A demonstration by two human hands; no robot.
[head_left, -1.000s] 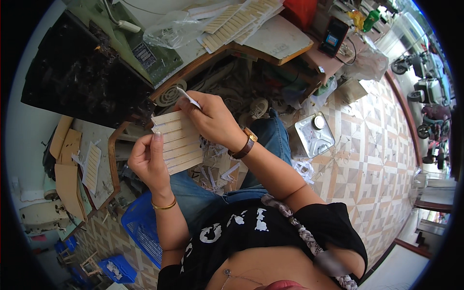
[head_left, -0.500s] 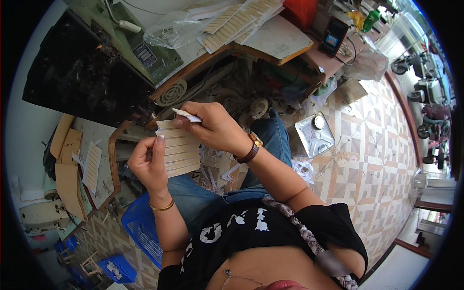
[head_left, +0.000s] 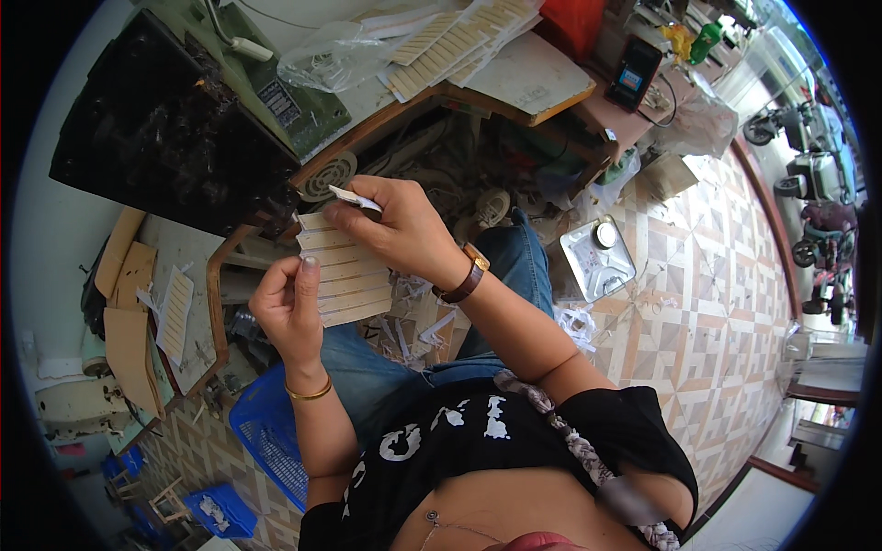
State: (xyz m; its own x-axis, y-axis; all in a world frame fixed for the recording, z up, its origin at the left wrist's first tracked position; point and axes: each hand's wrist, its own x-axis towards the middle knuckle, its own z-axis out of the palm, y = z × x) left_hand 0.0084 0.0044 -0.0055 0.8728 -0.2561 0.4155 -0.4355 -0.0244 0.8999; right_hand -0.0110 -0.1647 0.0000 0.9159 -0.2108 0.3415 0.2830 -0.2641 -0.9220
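A cream sheet of parallel strips with zigzag left ends (head_left: 349, 285) hangs above my lap. Its left edge is pinched between the thumb and fingers of my left hand (head_left: 292, 303). At the sheet's top, my right hand (head_left: 390, 225) is closed round a few small pale strips (head_left: 355, 197) that stick out past the thumb and forefinger. That thumb lies against the sheet's upper part. Whether the pale strips still join the sheet I cannot tell.
Ahead stands a bench (head_left: 514, 78) with similar striped sheets (head_left: 450, 46) on it. A dark machine (head_left: 165, 129) is at far left. Beside my left leg is a blue basket (head_left: 271, 441); a square metal can (head_left: 593, 262) stands on the tiled floor to my right. Paper scraps lie below.
My right hand has shifted slightly up and left along the sheet's top. The sheet has swung a little to the right at its lower end, and my left hand has moved slightly right.
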